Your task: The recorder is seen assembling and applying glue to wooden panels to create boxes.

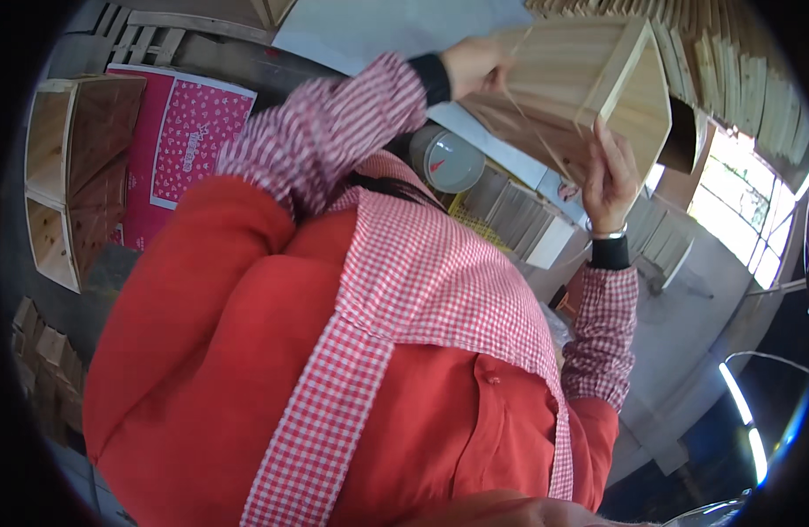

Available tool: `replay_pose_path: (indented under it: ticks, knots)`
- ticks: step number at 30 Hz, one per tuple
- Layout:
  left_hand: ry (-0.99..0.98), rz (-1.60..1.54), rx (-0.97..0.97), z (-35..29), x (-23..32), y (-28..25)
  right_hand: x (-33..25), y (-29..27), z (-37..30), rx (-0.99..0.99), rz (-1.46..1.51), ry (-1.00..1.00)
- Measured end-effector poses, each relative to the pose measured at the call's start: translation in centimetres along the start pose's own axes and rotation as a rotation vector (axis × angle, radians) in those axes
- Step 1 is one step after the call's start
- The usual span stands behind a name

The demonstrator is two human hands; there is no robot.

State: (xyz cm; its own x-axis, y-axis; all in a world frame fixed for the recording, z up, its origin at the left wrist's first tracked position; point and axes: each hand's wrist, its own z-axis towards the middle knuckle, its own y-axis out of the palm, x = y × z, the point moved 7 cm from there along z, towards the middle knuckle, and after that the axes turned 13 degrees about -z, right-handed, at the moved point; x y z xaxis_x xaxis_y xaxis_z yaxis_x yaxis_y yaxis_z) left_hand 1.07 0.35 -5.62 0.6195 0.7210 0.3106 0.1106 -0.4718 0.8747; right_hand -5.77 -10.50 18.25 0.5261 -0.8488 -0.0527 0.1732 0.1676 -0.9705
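A pale wooden box (pixel 567 66) with slanted sides is tilted in front of me at the upper right. A thin, pale, see-through band (pixel 529 123) runs across its side. At the box's left end, my left hand (pixel 472 68) is closed, with the band at its fingertips; some of its fingers are hidden. My right hand (pixel 610 180) grips the near right edge of the box, fingers pointing up along the frame. The lower end of the band reaches close to this hand.
Stacked thin wooden boards (pixel 738 79) stand behind the box. A grey round bucket (pixel 457 162) is below my left wrist. At the left are wooden crates (pixel 75 176) and a pink patterned carton (pixel 198 136). A bright window (pixel 745 198) is at the right.
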Motion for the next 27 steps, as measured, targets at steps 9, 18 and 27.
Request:
replay_pose_path:
  ticks: [9,18,27]
  knots:
    - [-0.183,0.081,0.415,-4.5,-6.7,-13.2,0.4,0.9,-0.6,-0.055,0.019,0.296]
    - [-0.081,-0.500,0.548,-2.0,-7.0,-14.1,5.1,-0.3,-4.3,0.133,0.188,0.358]
    - [0.114,-0.460,0.205,3.4,-7.9,-11.3,7.0,-0.1,-8.4,0.257,0.211,0.426]
